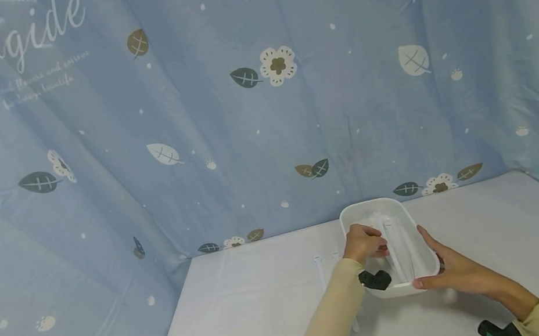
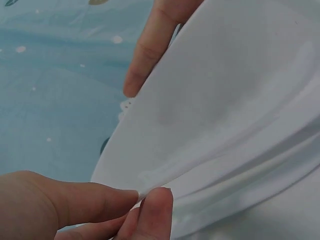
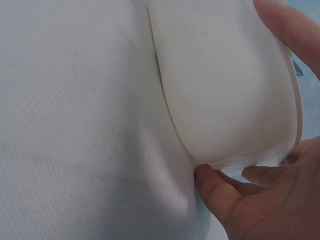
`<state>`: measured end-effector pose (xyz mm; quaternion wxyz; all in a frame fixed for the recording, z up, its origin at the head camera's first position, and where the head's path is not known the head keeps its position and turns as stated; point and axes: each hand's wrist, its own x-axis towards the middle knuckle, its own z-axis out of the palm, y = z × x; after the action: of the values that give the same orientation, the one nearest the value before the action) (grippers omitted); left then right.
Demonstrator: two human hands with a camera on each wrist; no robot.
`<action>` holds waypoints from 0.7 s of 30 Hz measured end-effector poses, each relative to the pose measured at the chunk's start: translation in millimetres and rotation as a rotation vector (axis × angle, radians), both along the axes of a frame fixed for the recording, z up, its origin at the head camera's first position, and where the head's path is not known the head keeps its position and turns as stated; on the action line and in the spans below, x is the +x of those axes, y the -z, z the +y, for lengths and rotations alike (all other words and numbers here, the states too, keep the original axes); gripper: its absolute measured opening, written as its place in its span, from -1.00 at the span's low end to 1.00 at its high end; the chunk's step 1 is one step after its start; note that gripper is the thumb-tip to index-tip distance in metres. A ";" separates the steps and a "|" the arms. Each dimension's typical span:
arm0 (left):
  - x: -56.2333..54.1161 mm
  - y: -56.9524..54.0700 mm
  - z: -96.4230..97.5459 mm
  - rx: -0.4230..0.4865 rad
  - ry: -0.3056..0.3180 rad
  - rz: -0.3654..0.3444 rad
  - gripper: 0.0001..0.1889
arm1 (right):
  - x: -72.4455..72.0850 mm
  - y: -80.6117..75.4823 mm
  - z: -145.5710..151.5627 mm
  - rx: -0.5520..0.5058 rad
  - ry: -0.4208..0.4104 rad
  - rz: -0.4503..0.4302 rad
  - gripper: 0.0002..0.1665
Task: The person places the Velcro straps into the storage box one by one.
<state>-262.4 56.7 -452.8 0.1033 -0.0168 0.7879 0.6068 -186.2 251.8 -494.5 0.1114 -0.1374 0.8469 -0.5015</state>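
A white plastic container [image 1: 413, 216] with rounded corners stands on the table, holding several long white strips that look like cable ties [image 1: 394, 251]. My left hand [image 1: 364, 242] reaches inside it. In the left wrist view, thumb and fingertips of the left hand [image 2: 100, 207] pinch the end of a white cable tie [image 2: 200, 164]. My right hand [image 1: 450, 271] grips the container's near right corner, thumb at the near rim and fingers along the right side. The right wrist view shows the right hand [image 3: 270, 200] against the container's smooth outer wall [image 3: 225, 85].
Left of the container, more white cable ties [image 1: 320, 271] lie on the table, partly hidden by the left sleeve [image 1: 325, 320]. The white-covered table [image 1: 245, 313] meets a blue printed curtain [image 1: 232, 197] close behind the container.
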 end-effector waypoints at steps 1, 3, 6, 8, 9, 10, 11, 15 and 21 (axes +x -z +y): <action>0.2 0.0 0.3 -0.006 -0.004 -0.001 -0.88 | 0.1 0.2 0.2 -0.003 -0.003 0.003 0.48; 0.5 -0.1 0.7 -0.019 -0.010 -0.001 -0.89 | 0.4 0.3 0.8 -0.001 -0.004 0.002 0.48; 0.6 -0.4 1.4 -0.040 -0.015 0.001 -0.89 | 0.4 0.2 1.6 0.003 -0.002 -0.007 0.48; 0.5 -0.3 1.7 -0.045 -0.018 -0.002 -0.89 | 0.2 0.2 1.9 0.006 -0.004 -0.009 0.48; 0.4 -0.1 1.8 -0.050 -0.016 -0.002 -0.89 | 0.1 0.1 1.9 0.006 -0.006 -0.008 0.48; 0.4 0.0 1.8 -0.056 -0.015 -0.003 -0.88 | 0.1 0.1 1.8 0.005 -0.005 -0.007 0.48; 0.4 0.2 1.8 -0.059 -0.014 -0.004 -0.88 | 0.2 -0.1 1.6 0.004 -0.005 -0.007 0.48; 0.9 0.7 1.9 -0.077 -0.004 -0.004 -0.86 | 0.4 -0.1 0.8 0.001 -0.002 -0.004 0.48; 2.2 0.1 3.3 -0.073 -0.014 0.000 -0.83 | 0.3 0.2 0.7 -0.004 -0.002 -0.003 0.47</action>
<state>-260.1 60.0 -452.9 0.0984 -0.0261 0.8095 0.5782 -185.9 252.5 -494.7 0.1130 -0.1379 0.8455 -0.5034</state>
